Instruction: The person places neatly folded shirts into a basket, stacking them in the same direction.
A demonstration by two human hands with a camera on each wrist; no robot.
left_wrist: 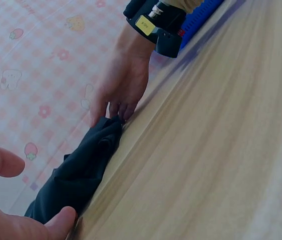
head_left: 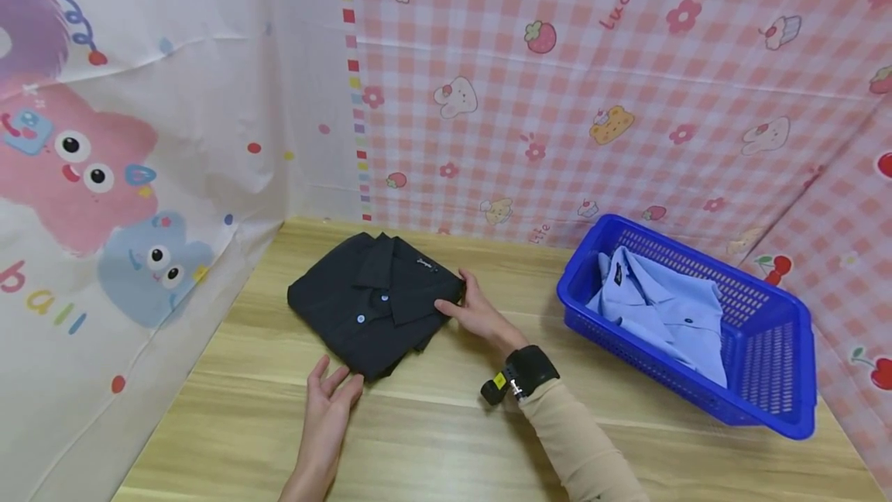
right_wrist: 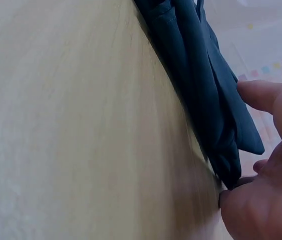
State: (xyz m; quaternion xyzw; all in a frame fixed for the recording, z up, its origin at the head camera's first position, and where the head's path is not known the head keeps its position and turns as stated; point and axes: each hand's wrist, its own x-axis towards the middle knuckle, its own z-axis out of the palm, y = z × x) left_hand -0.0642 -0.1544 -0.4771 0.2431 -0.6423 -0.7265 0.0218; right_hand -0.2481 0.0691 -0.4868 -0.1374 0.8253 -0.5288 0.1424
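Note:
A folded black shirt (head_left: 411, 285) with a collar and pale buttons lies on the wooden table. My right hand (head_left: 482, 316) grips its right corner, thumb over the top and fingers at the underside; the right wrist view shows the cloth's layered edge (right_wrist: 196, 75) between them. At the front corner, my left hand (head_left: 326, 403) is spread, palm turned up, with fingertips right at the cloth's edge. In the left wrist view, the left thumb and a finger (left_wrist: 63, 222) stand apart near the shirt.
To the right stands a blue plastic basket (head_left: 780, 417) with a light blue folded shirt (head_left: 669, 316) inside. Behind the wooden table (head_left: 446, 440) hangs a pink checked cloth (head_left: 557, 99); a white printed sheet (head_left: 209, 115) covers the left side.

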